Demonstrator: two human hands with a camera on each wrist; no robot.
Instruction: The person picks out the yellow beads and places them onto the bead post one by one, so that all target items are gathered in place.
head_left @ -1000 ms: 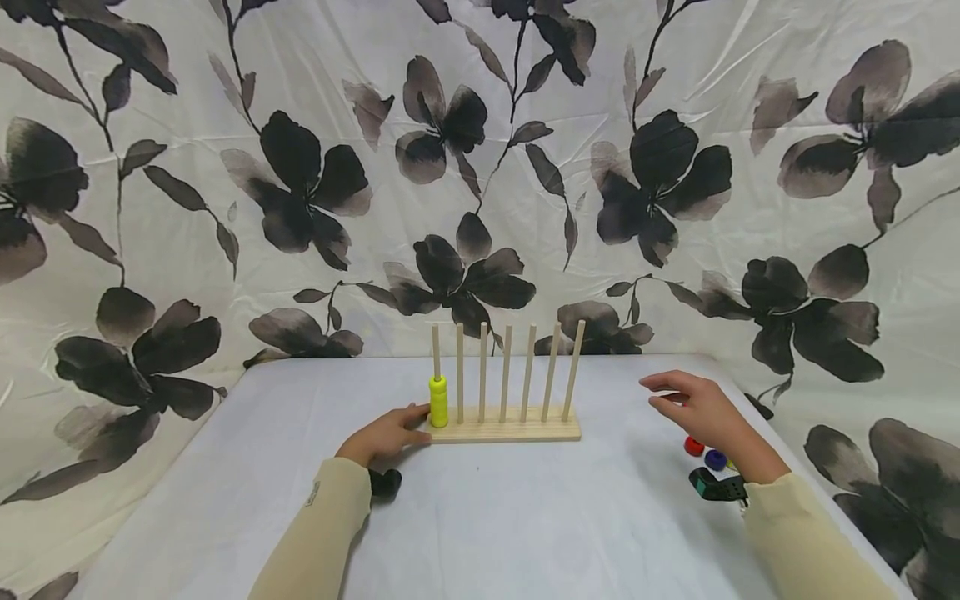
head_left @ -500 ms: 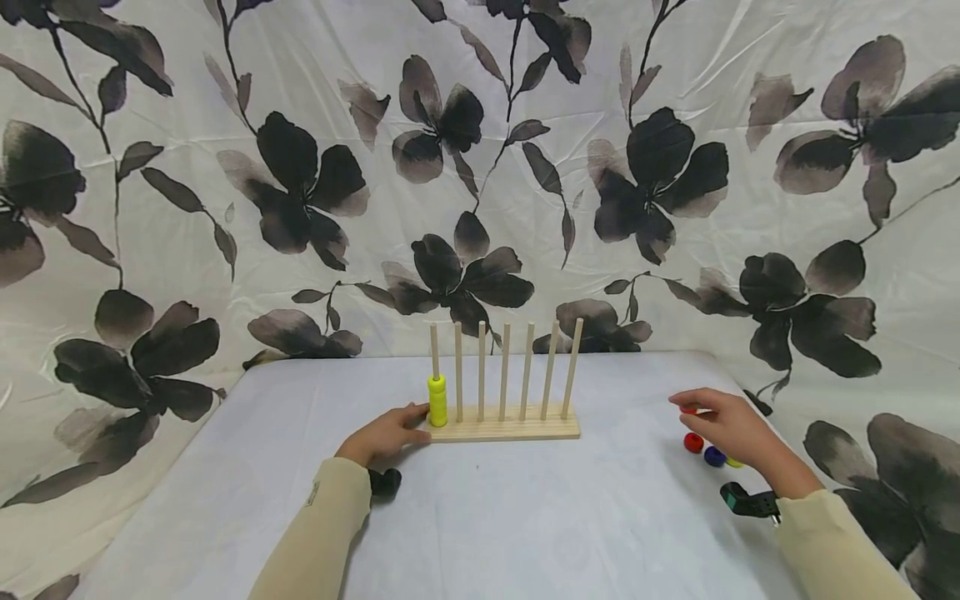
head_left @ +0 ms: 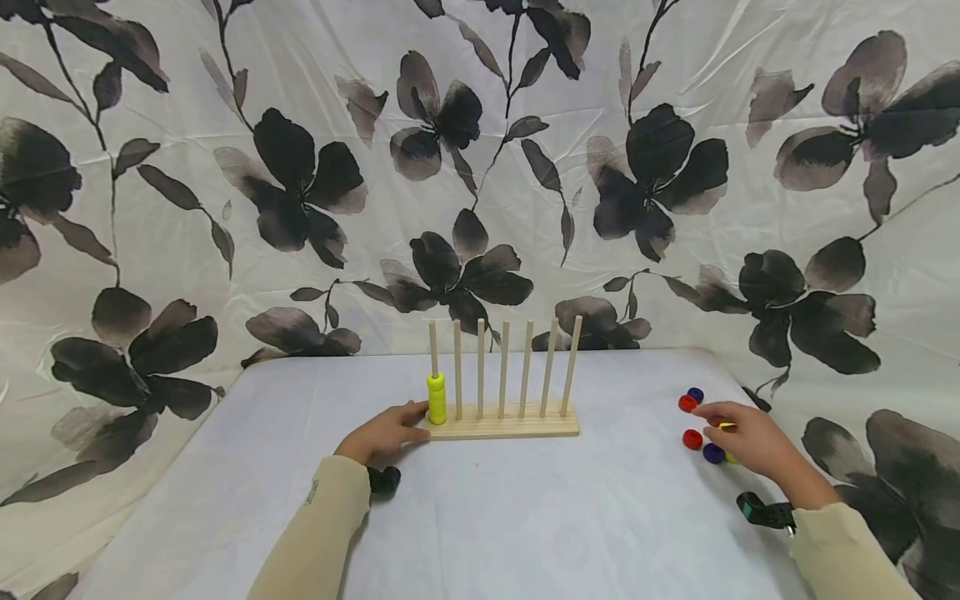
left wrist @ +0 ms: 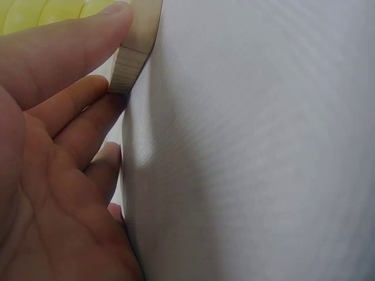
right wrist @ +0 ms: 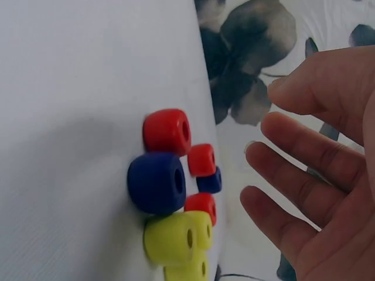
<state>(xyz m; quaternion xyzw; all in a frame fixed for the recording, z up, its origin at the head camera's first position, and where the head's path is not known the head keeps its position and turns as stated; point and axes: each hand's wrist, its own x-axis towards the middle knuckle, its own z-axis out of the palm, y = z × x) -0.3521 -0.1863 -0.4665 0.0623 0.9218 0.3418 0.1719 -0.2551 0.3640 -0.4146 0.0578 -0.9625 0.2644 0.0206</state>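
Observation:
A wooden peg rack [head_left: 502,425] with several upright pegs stands on the table. Its leftmost peg carries a stack of yellow beads [head_left: 437,400]. My left hand [head_left: 381,435] grips the left end of the rack's base, its thumb [left wrist: 88,44] on the near side and fingers behind. At the right, my right hand [head_left: 761,446] hovers over a group of loose beads, holding nothing. In the right wrist view its fingers [right wrist: 287,170] are spread loosely beside a red bead [right wrist: 161,132], a blue bead [right wrist: 153,184] and yellow beads [right wrist: 167,240]. From the head, this hand partly hides the group.
White cloth covers the table [head_left: 480,517]. A floral curtain [head_left: 480,167] hangs right behind it and along the sides. The loose beads lie close to the table's right edge. Black wrist cameras [head_left: 765,510] are strapped on both arms.
My right hand has moved right and down toward the loose beads, uncovering a red and a blue bead behind it. The left hand keeps its place on the rack.

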